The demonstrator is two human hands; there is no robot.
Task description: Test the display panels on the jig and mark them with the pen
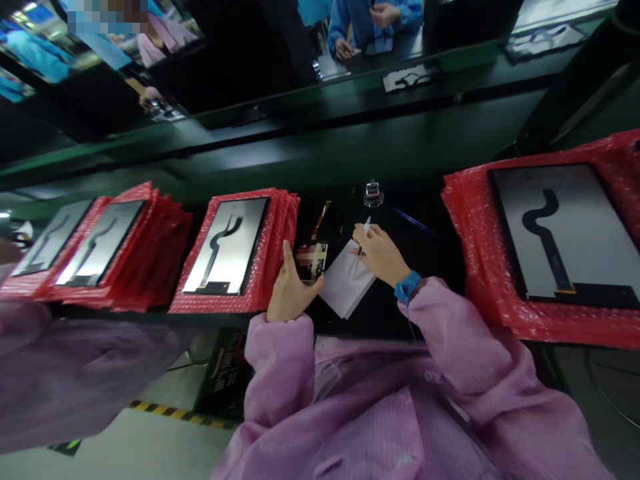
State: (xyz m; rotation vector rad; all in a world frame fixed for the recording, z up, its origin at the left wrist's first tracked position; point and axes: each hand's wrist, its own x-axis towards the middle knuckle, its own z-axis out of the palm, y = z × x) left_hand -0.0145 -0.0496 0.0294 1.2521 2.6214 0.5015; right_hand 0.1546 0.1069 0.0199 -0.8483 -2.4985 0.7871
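My right hand point(381, 253) is closed around a white pen point(367, 225), above a stack of white paper point(346, 283) on the black table. A blue band circles that wrist. My left hand point(291, 287) is spread, thumb and index finger apart, beside a small dark and gold part point(311, 259); whether it touches the part is unclear. Just left of it, a display panel point(230, 245) with a black flex cable lies on red bubble wrap point(185, 303). An orange strip point(321, 220) lies above the small part.
At the right, another panel point(575, 233) rests on red bubble wrap point(480, 267). More panels point(103, 243) lie at the left. A metal clip-like object point(373, 193) and a blue strip point(417, 223) lie beyond my right hand. Across the bench, a person's hands point(385, 13) show.
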